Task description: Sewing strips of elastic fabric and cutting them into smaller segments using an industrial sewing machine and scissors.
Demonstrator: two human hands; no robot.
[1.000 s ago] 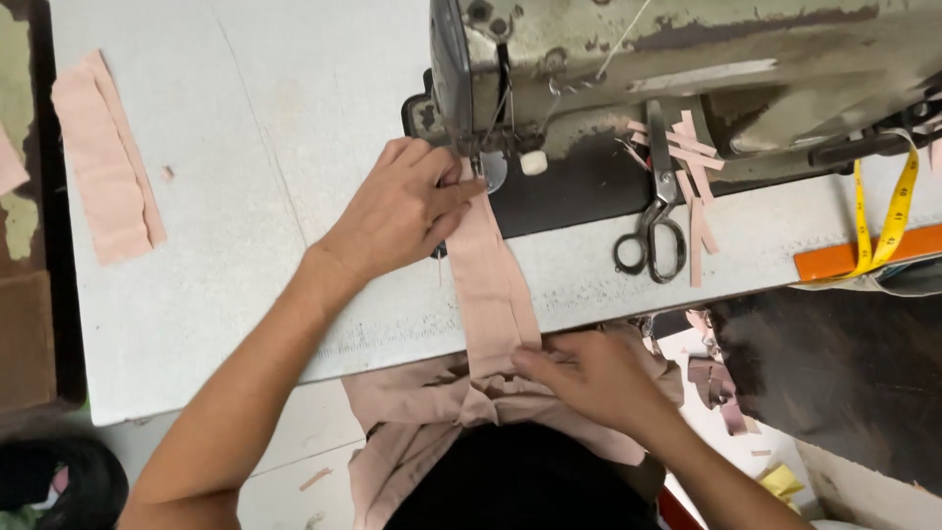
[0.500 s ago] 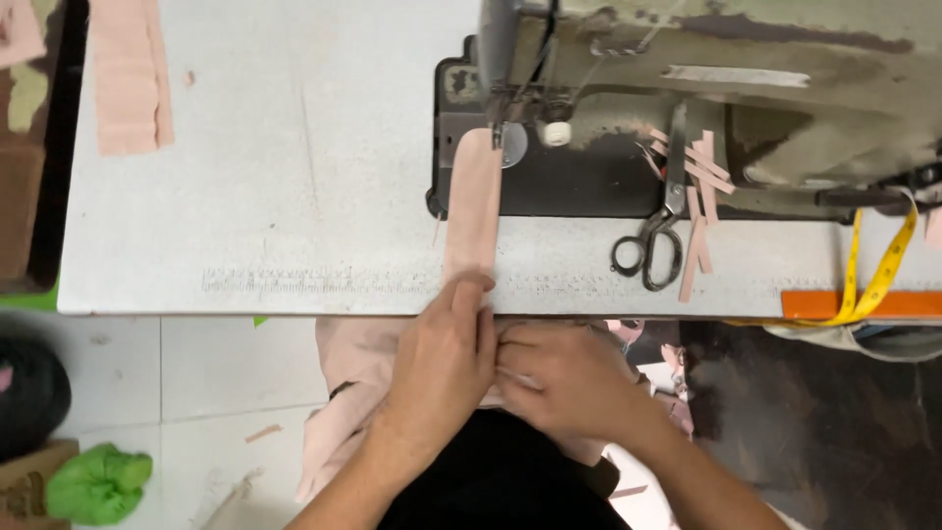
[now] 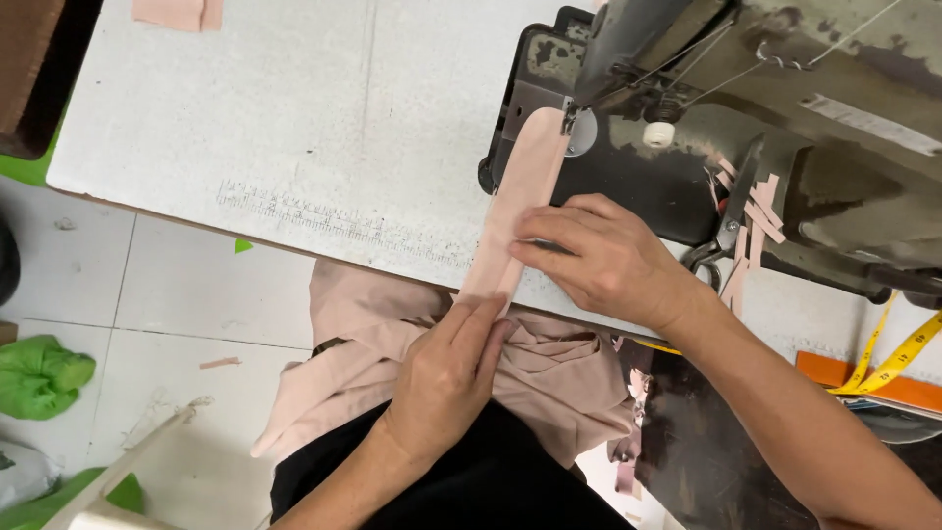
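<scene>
Two hands press a pink fabric strip (image 3: 520, 211) flat on the table (image 3: 294, 128), left hand (image 3: 451, 368) near, right hand (image 3: 599, 260) beside it, keeping it straight toward the sewing machine (image 3: 785, 118).

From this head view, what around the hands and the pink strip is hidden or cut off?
- Needle: head view, hidden behind the sewing machine head where the pink strip ends.
- Scissors: handles covered by the right hand.
- Strip's near end: under the left hand, so its join with the bunched cloth in the lap is unseen.
- Tape measure: cut off by the right edge.
- Pink pieces: cut off by the top edge.
</scene>
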